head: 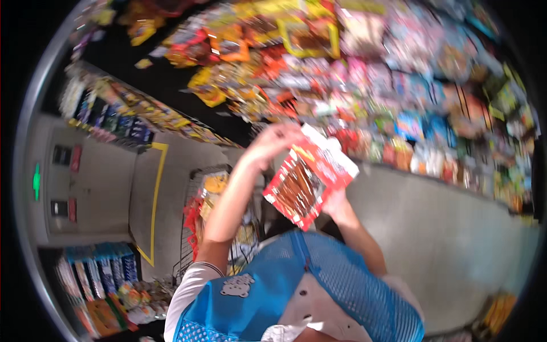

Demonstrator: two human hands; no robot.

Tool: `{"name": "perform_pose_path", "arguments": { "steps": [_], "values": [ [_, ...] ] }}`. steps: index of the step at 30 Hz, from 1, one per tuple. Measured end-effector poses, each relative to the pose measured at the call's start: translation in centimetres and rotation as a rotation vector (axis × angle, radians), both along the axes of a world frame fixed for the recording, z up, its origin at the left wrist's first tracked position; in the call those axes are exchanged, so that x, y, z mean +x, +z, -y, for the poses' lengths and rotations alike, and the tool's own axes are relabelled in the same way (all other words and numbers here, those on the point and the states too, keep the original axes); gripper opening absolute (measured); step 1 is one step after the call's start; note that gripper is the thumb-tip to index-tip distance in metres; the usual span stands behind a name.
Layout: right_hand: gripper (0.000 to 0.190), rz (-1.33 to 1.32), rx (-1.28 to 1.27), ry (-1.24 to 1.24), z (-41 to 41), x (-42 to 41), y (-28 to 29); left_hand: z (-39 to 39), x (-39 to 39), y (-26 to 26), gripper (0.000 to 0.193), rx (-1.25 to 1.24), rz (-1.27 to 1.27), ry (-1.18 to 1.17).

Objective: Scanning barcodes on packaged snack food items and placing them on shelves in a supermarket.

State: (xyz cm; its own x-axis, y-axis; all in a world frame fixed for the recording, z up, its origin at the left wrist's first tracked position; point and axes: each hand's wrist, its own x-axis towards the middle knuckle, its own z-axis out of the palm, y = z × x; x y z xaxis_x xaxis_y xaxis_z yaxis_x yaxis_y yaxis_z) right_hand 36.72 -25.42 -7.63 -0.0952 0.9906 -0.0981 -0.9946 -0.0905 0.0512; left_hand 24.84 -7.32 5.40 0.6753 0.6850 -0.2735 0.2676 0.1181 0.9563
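Note:
A red snack packet [299,188] with a window showing long brown pieces and a white header is held up before my chest, tilted. My left hand [275,143] is at the packet's upper left corner, by the white header; its fingers are blurred. At the packet's lower right edge, my right hand [335,203] grips it, with the fingers partly hidden behind it. Beyond the packet, rows of hanging snack bags [307,85] fill a display rack.
A wire shopping cart [183,239] loaded with packaged goods stands at my left. Further left are shelves of boxed goods [107,273] and a yellow floor line [156,205]. Grey floor [406,222] shows at the right, with yellow packages [500,314] at the lower right.

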Motion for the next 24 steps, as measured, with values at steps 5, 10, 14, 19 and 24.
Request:
{"name": "perform_pose_path", "arguments": {
  "steps": [5, 10, 14, 19, 24],
  "values": [
    [0.054, 0.107, -0.053, 0.084, -1.7, 0.3, 0.9, -0.5, 0.8, -2.7, 0.02, -0.067, -0.096, -0.062],
    [0.051, 0.118, 0.006, 0.149, -5.6, -0.2, 2.4, -2.7, -0.6, -1.5, 0.019, -0.146, 0.24, -0.046],
    [0.057, 0.383, -0.009, 0.048, -8.2, 0.7, 3.2, -7.2, -4.0, 2.4, 0.02, -0.015, 0.41, -0.161],
    [0.078, 0.847, 0.145, -0.051, -13.8, 3.2, 12.4, -14.9, -12.9, 11.5, 0.021, 0.325, 0.498, 0.088],
    [0.068, 1.277, 0.733, 0.079, -22.7, 4.0, 25.2, -25.2, -19.2, 21.6, 0.022, 0.599, 0.715, 0.403]
  ]
}}
